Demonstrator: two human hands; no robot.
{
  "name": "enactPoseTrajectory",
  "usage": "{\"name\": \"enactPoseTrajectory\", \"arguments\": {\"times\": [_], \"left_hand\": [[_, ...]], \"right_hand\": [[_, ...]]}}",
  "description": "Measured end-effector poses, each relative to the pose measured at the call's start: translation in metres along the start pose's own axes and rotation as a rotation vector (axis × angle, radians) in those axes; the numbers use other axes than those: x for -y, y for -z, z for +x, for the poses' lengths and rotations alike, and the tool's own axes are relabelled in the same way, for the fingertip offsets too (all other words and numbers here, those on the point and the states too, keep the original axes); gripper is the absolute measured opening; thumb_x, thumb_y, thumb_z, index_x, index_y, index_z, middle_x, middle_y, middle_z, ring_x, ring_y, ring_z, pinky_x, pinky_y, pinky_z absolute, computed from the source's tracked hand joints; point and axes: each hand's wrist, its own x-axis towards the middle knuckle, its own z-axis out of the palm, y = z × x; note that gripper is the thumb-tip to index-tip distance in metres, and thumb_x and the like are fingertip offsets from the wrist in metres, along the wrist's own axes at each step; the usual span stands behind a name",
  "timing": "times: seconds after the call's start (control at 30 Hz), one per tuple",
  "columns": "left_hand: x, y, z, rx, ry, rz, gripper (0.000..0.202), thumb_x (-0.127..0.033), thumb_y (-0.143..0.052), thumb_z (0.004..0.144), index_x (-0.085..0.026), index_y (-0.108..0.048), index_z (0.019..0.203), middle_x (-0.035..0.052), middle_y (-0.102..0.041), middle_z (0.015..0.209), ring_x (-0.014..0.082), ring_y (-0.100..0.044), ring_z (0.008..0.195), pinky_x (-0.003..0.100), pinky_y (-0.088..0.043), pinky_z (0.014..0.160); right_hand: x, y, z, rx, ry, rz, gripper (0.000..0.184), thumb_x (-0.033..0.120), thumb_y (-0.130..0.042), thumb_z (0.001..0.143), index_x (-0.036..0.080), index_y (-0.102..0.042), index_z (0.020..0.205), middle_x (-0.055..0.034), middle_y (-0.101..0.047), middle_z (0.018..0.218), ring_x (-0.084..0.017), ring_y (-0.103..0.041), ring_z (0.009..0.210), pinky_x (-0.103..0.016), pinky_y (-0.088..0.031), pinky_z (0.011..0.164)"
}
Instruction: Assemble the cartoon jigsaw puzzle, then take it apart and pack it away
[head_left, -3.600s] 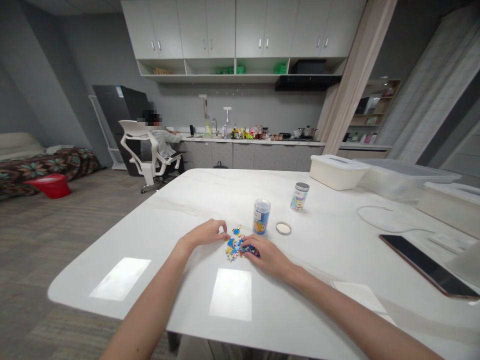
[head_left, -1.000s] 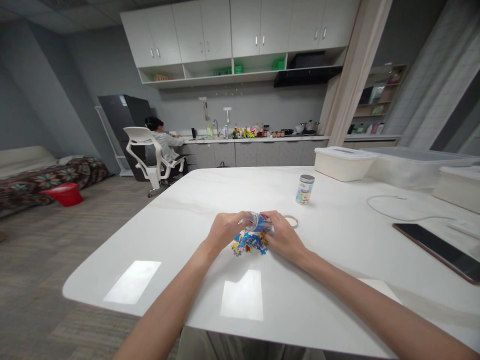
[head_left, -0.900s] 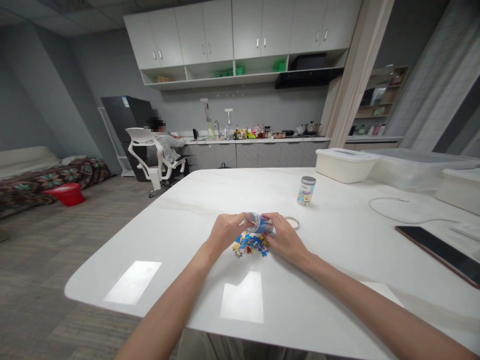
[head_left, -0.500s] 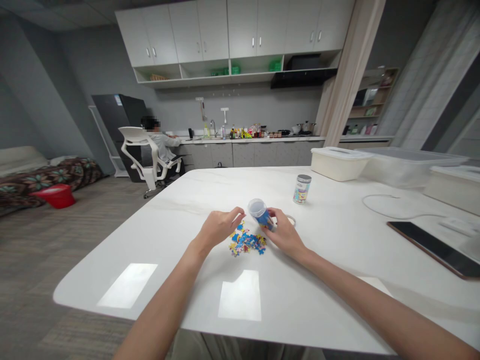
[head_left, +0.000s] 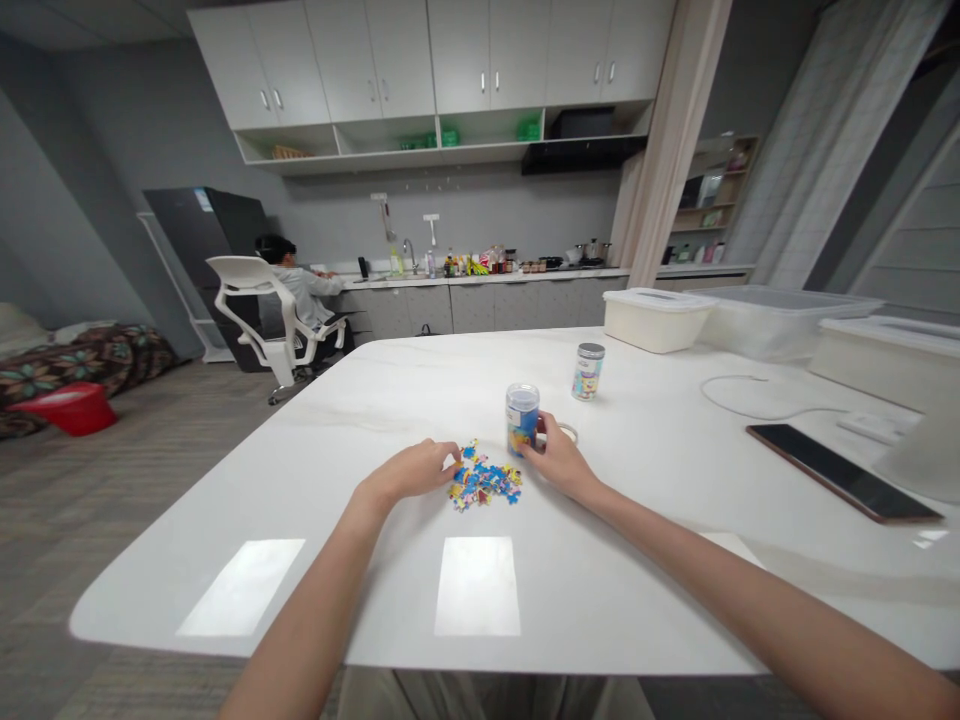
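Observation:
A small pile of colourful puzzle pieces (head_left: 482,484) lies on the white table (head_left: 615,560). My left hand (head_left: 415,470) rests at the pile's left edge, fingers curled and pinched at a piece. My right hand (head_left: 559,459) grips the blue open tube (head_left: 522,419), which stands upright just right of the pile. The tube's round lid (head_left: 568,433) lies flat behind my right hand. A second tube with a grey cap (head_left: 588,371) stands farther back.
A dark phone (head_left: 841,484) and a white cable (head_left: 757,398) lie at the right. White lidded bins (head_left: 657,319) line the table's far right edge. Another person sits in a white chair (head_left: 259,315) at the kitchen counter. A red basin (head_left: 69,408) sits on the floor at left.
The tube was tipped on its side between both hands over the pile. Now it stands upright on the table in my right hand, and my left hand has dropped to the pieces.

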Motion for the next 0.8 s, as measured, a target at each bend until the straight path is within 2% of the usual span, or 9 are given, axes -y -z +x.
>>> {"name": "enactPoseTrajectory", "arguments": {"times": [0.1, 0.23, 0.57, 0.67, 0.8], "left_hand": [[-0.003, 0.0, -0.001, 0.006, 0.019, -0.015, 0.032, -0.026, -0.046, 0.085, -0.022, -0.062, 0.113, 0.0066, -0.069, 0.082, 0.0203, -0.066, 0.074, 0.027, -0.046, 0.065], [-0.003, 0.0, -0.002, 0.027, 0.031, -0.025, 0.034, -0.027, -0.048, 0.084, -0.021, -0.058, 0.116, 0.0065, -0.068, 0.083, 0.0192, -0.065, 0.067, 0.026, -0.044, 0.061], [0.003, -0.004, 0.0, 0.013, 0.016, -0.025, 0.023, -0.026, -0.046, 0.086, -0.02, -0.058, 0.104, 0.0057, -0.067, 0.081, 0.0176, -0.063, 0.065, 0.024, -0.04, 0.058], [0.001, 0.0, -0.002, -0.072, -0.032, 0.031, 0.018, -0.025, -0.046, 0.086, -0.021, -0.06, 0.096, 0.0047, -0.066, 0.078, 0.018, -0.063, 0.066, 0.024, -0.039, 0.057], [-0.008, 0.005, -0.002, -0.336, -0.119, 0.068, 0.013, -0.022, -0.048, 0.084, -0.022, -0.057, 0.094, -0.0032, -0.059, 0.059, 0.0151, -0.057, 0.054, 0.022, -0.035, 0.052]], "right_hand": [[-0.001, 0.0, 0.0, -0.001, 0.001, 0.012, 0.048, 0.026, -0.064, 0.076, 0.017, -0.046, 0.12, -0.0125, -0.064, 0.113, -0.022, -0.063, 0.101, -0.04, -0.052, 0.086], [-0.002, -0.001, 0.0, 0.003, 0.013, 0.031, 0.047, 0.026, -0.064, 0.076, 0.018, -0.046, 0.118, -0.0122, -0.064, 0.113, -0.022, -0.063, 0.102, -0.04, -0.052, 0.086], [-0.002, -0.002, 0.0, 0.004, 0.028, 0.071, 0.047, 0.024, -0.066, 0.075, 0.019, -0.046, 0.118, -0.0106, -0.064, 0.111, -0.021, -0.064, 0.099, -0.038, -0.052, 0.085], [-0.001, -0.003, -0.001, 0.022, 0.022, 0.091, 0.047, 0.024, -0.066, 0.076, 0.019, -0.046, 0.118, -0.0107, -0.063, 0.112, -0.02, -0.063, 0.099, -0.037, -0.053, 0.084], [0.003, -0.003, -0.003, 0.048, 0.023, 0.108, 0.047, 0.026, -0.065, 0.077, 0.019, -0.045, 0.119, -0.0115, -0.062, 0.114, -0.021, -0.062, 0.101, -0.037, -0.052, 0.084]]}}
